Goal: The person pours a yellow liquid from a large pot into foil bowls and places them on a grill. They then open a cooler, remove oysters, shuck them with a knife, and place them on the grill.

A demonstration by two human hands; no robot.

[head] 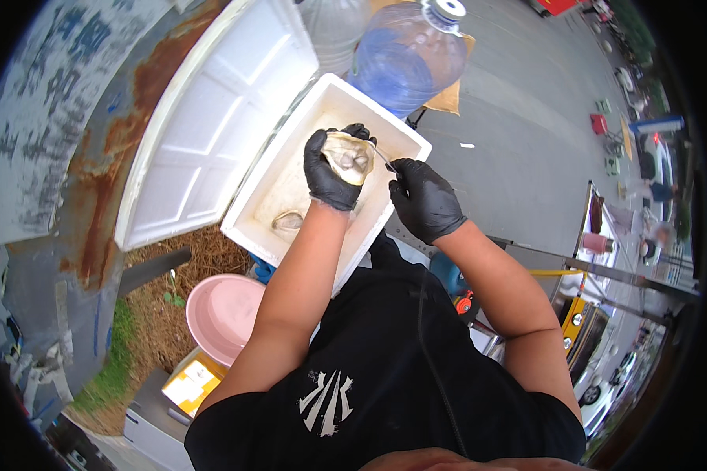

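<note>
Above a white foam box (241, 226), my left hand (331, 176), in a black glove, holds an opened oyster (349, 158) with its pale flesh facing up. My right hand (424, 197), gloved in black too, grips a thin metal tool (384, 159); its far end reaches the oyster's right edge, and its tip cannot be made out. The handle is mostly hidden in my fingers. Another oyster or a shell (287, 221) lies on the floor of the box, just left of my left forearm.
The box's foam lid (212, 129) stands open at the left. Large clear plastic water bottles (409, 56) stand beyond the box. A pink basin (221, 315) and a yellow box (194, 382) are at the lower left. A metal-framed stand (589, 259) is at the right.
</note>
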